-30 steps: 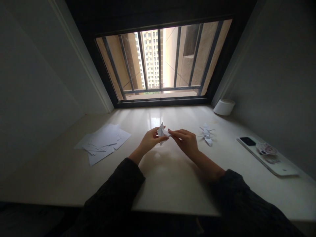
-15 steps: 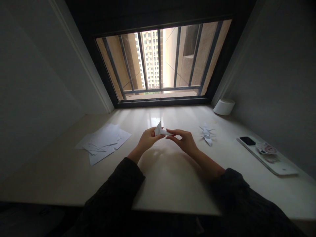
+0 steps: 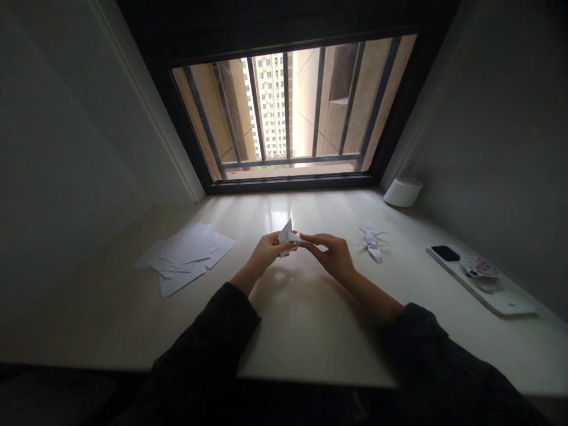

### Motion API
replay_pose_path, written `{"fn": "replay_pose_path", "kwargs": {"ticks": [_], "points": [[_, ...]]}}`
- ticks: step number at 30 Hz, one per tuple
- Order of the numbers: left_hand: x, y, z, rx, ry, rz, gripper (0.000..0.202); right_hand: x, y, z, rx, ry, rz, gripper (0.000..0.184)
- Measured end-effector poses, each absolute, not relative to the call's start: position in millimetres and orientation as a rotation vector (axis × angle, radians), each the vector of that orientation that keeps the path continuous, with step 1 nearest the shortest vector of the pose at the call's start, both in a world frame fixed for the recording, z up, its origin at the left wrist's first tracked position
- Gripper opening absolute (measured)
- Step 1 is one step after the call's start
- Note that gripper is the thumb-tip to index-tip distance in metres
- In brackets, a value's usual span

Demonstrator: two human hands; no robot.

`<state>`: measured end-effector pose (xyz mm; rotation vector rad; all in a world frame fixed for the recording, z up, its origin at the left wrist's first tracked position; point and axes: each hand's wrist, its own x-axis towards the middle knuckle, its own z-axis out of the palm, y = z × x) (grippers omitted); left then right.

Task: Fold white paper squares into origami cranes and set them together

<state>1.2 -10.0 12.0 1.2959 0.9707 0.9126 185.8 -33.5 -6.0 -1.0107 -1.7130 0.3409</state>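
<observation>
Above the middle of the white counter, a small piece of folded white paper [image 3: 286, 232] is held between both hands, one pointed flap standing up. My left hand [image 3: 267, 249] is closed around its left side, thumb in front and fingertips showing beneath. With thumb and fingers pinched, my right hand [image 3: 331, 251] grips the narrow end that points right. Some of the paper is hidden by the fingers. To the right of my right hand lie folded paper figures [image 3: 371, 241] with thin points sticking out sideways.
A loose stack of white paper sheets [image 3: 189, 251] lies on the counter [image 3: 310, 331] at left. On the right are a phone [image 3: 483, 281] with a round grip on its back and a white cylindrical object [image 3: 403, 192] by the wall. A barred window [image 3: 288, 112] is behind.
The folded paper has turned slightly in my hands, and its lower part now shows below my left thumb. My left fingertips have shifted under it. Everything else stays in place.
</observation>
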Motion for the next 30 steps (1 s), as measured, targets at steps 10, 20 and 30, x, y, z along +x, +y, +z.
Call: {"fn": "replay_pose_path", "kwargs": {"ticks": [10,20,30], "points": [[3.0,-10.0,10.7,1.218,1.0,0.876,0.045,187.8,-33.9,-6.1,-1.027,-1.803,0.194,0.019],[8.1,-12.5,12.7,1.12,1.013,0.88,0.041,188.7,-36.2,-4.6,-1.022,-1.922,-0.017,0.022],[7.9,-10.8,5.4,1.043,0.95,0.878,0.041,187.1,-37.1,-5.7,-1.012,-1.945,-0.088,0.02]]}}
